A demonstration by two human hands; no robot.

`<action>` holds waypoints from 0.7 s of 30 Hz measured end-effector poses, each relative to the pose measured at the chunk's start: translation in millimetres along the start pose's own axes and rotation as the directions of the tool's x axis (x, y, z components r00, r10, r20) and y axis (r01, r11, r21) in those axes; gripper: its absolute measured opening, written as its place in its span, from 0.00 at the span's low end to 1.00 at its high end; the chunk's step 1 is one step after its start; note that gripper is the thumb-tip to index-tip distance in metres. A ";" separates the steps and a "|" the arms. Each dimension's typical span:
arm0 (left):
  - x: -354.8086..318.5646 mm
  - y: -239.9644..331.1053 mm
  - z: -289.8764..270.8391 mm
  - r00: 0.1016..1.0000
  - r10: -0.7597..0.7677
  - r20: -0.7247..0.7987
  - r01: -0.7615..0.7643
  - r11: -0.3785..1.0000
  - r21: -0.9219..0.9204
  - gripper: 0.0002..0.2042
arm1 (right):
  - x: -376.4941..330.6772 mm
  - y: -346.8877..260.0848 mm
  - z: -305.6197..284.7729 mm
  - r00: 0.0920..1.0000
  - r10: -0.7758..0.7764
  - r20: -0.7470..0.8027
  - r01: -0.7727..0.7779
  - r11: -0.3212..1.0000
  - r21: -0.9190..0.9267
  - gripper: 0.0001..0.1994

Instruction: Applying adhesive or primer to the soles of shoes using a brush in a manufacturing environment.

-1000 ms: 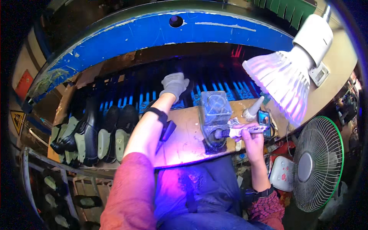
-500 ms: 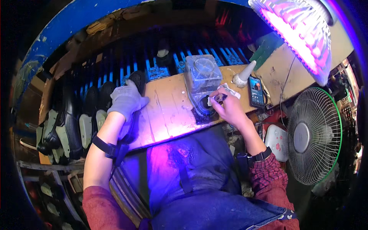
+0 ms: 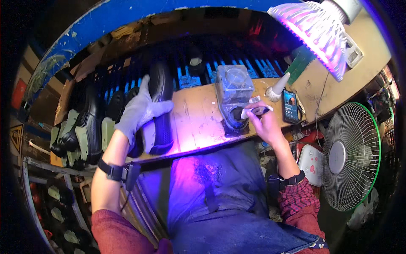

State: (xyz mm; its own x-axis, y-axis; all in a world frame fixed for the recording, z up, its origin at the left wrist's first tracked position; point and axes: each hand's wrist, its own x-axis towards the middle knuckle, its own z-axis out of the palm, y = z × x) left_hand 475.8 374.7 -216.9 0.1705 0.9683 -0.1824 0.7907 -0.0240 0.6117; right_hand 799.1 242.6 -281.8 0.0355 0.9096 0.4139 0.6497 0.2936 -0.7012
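My left hand (image 3: 137, 111), in a grey glove, grips a black shoe (image 3: 160, 106) that stands on the left part of the wooden bench (image 3: 198, 120). My bare right hand (image 3: 264, 122) holds a small brush-like tool (image 3: 256, 111) with a white tip at the opening of a clear plastic glue container (image 3: 233, 95) standing mid-bench. The brush tip sits at the round dark mouth at the container's front.
More black shoes (image 3: 86, 127) stand in a row on the left. Behind the bench is a conveyor with blue slats (image 3: 186, 72). A white squeeze bottle (image 3: 278, 86) and a phone (image 3: 291, 106) lie at the right. A purple lamp (image 3: 315, 34) hangs above; a fan (image 3: 349, 156) stands right.
My left hand has moved right from the row of shoes and taken hold of a black shoe, bringing it onto the bench. My right hand stays at the container.
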 end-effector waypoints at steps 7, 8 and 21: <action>-63.6 -51.2 76.9 0.168 0.857 -0.487 -0.765 0.425 0.483 0.35 | -30.3 5.2 25.0 0.889 0.362 -0.279 -0.237 0.887 0.396 0.08; -80.5 -50.5 87.4 0.188 0.850 -0.491 -0.810 0.417 0.412 0.35 | -35.1 6.2 29.3 0.863 0.399 -0.309 -0.223 0.850 0.477 0.07; -138.8 -107.0 128.6 0.582 0.733 -0.352 -0.747 0.653 0.125 0.33 | 28.0 -70.3 120.9 0.903 0.359 0.236 -0.429 0.747 0.507 0.12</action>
State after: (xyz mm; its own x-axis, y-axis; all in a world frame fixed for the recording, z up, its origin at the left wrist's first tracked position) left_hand 443.2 210.8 -356.1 0.4716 0.6337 0.6132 0.4626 -0.7698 0.4398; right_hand 662.6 283.0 -291.1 0.0860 0.9962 -0.0148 0.0854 -0.0222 -0.9961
